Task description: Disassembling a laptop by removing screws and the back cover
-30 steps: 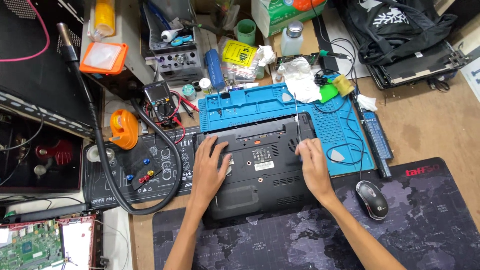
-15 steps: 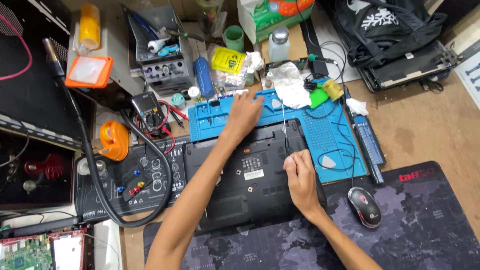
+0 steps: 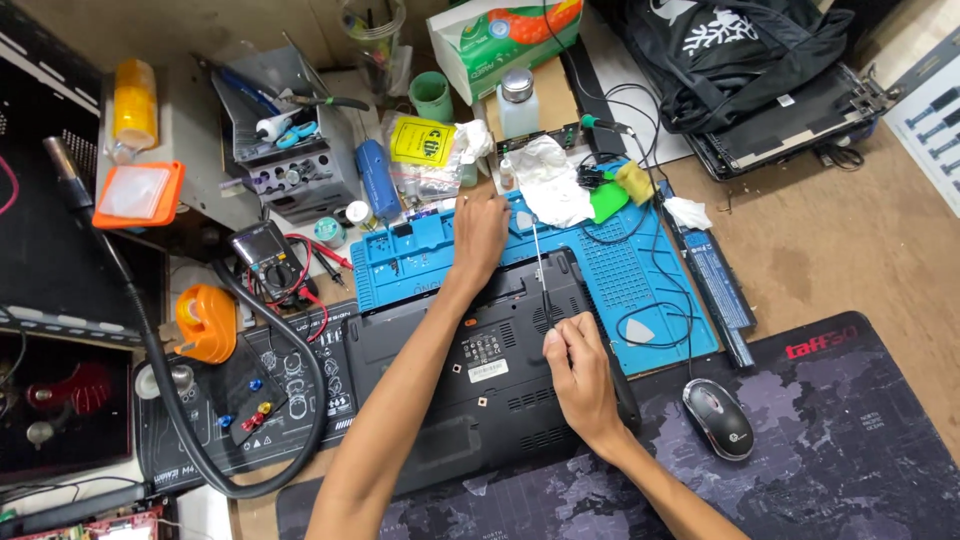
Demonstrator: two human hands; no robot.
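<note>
My right hand pinched a thin screwdriver upright over the upturned black laptop, its shaft running away from me toward the blue repair mat. My left hand, fingers spread, rested beyond the laptop's far edge on that mat. The screwdriver's tip was too small to make out.

Electronics repair workshop: multimeter, blue repair mat, opened laptop.
</note>
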